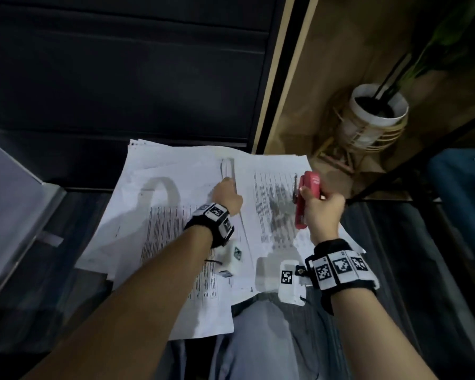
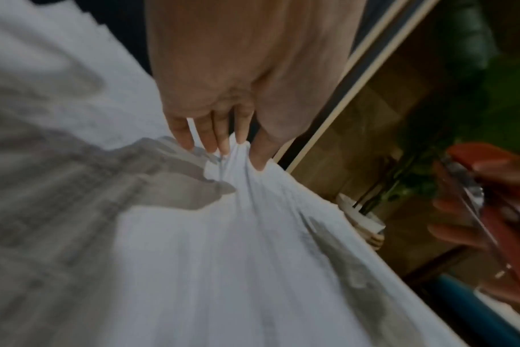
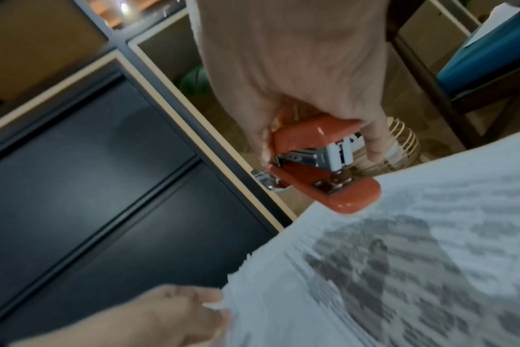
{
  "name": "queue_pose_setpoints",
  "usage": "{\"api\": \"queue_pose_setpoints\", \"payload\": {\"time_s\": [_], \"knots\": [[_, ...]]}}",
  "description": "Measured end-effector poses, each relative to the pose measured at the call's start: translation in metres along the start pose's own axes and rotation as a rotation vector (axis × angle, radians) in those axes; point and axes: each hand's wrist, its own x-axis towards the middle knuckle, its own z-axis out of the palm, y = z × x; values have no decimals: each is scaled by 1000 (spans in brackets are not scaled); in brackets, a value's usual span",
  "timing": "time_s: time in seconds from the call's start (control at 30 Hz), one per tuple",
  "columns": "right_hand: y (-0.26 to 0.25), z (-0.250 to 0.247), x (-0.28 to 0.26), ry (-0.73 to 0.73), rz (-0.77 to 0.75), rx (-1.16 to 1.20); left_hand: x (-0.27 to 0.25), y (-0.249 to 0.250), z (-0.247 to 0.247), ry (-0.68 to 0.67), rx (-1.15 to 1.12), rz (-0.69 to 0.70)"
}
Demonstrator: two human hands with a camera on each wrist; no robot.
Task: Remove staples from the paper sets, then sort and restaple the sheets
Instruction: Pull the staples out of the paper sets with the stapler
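Printed white paper sheets lie spread over my lap. My left hand pinches the edge of a raised paper set between fingers and thumb; in the left wrist view the fingertips bunch the paper. My right hand grips a red stapler to the right, above a printed sheet. In the right wrist view the red stapler hangs just over the paper's far corner, its metal parts showing, and my left hand holds the sheet's edge at the bottom.
A dark cabinet stands ahead, with a wooden panel to its right. A white plant pot in a wicker stand sits on the floor at right. A blue seat is at far right, a grey surface at left.
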Motion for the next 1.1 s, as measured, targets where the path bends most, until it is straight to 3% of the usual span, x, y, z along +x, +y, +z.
{"api": "queue_pose_setpoints", "payload": {"time_s": [0.07,0.17,0.37,0.53,0.63,0.73,0.9,1.1], "knots": [[12,16,-4,-81,-13,-54,5,-18,-13,44,245,24],[28,41,-10,-201,36,-191,12,-46,-47,121,433,44],[63,85,-20,-333,106,-513,21,-101,-105,-81,785,-34],[63,104,-21,-321,91,-605,16,-116,-121,-118,653,61],[65,109,-23,-303,78,-690,14,-127,-126,-92,459,122],[66,110,-23,-297,75,-656,10,-130,-136,-202,313,172],[58,108,-30,-314,62,-639,-5,-126,-149,-379,276,121],[25,101,-42,-309,36,-471,-8,-147,-160,-380,296,22]]}}
